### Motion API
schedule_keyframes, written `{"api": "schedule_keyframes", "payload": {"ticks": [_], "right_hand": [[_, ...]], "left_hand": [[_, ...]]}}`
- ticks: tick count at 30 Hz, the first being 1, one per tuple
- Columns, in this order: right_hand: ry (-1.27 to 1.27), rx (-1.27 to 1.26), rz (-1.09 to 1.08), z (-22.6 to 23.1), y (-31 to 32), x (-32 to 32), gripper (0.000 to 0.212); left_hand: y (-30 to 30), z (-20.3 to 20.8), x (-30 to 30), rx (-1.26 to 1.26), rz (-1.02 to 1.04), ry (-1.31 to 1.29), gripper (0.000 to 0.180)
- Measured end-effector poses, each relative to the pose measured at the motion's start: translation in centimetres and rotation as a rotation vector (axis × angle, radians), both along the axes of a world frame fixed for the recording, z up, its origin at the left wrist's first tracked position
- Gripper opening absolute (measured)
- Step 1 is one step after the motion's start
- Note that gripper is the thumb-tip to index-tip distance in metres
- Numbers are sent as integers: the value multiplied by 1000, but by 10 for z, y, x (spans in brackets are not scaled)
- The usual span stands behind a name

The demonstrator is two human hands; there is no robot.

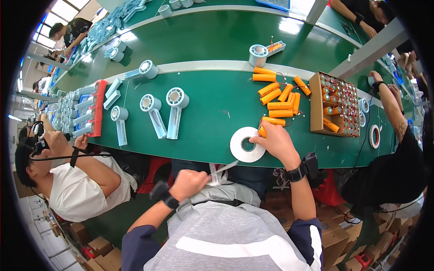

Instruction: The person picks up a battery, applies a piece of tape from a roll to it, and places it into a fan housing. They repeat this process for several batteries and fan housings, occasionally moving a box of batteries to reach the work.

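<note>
My left hand (pixel 190 184) is closed just off the table's near edge, with a thin white tape strip (pixel 227 167) running from its fingers toward the table. My right hand (pixel 279 143) grips an orange cylindrical battery (pixel 262 131), its thumb over the hole of a roll of white tape (pixel 241 155) lying flat on the green tabletop. Beyond this hand lie several loose orange batteries (pixel 280 105) with thin wires. Left of them, pale blue handheld-fan-like housings (pixel 176 97) lie with round heads and open handles; wires show inside one handle.
A cardboard box (pixel 316 108) of upright batteries stands on the right. A red rack (pixel 98 108) holding pale blue parts is at the left. Co-workers sit on both sides, and a raised green bench (pixel 203 36) runs along the far side.
</note>
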State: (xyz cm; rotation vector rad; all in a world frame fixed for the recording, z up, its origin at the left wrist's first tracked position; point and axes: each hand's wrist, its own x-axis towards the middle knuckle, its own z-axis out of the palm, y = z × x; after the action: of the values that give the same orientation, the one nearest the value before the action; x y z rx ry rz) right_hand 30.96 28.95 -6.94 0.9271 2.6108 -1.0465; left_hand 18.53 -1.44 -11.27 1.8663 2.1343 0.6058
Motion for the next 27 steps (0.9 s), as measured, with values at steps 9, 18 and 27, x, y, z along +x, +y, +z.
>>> {"api": "schedule_keyframes", "payload": {"ticks": [9,18,27], "right_hand": [[696,-813,-519,-21,12,77,29],[607,85,-505,-29,-9,115,26],[235,382,-91,-19,15,100,22]], "left_hand": [[106,44,-29,115,-97,95,37],[142,24,-50,72,-406,-480,50],[110,34,-52,249,-139,-632,45]]}}
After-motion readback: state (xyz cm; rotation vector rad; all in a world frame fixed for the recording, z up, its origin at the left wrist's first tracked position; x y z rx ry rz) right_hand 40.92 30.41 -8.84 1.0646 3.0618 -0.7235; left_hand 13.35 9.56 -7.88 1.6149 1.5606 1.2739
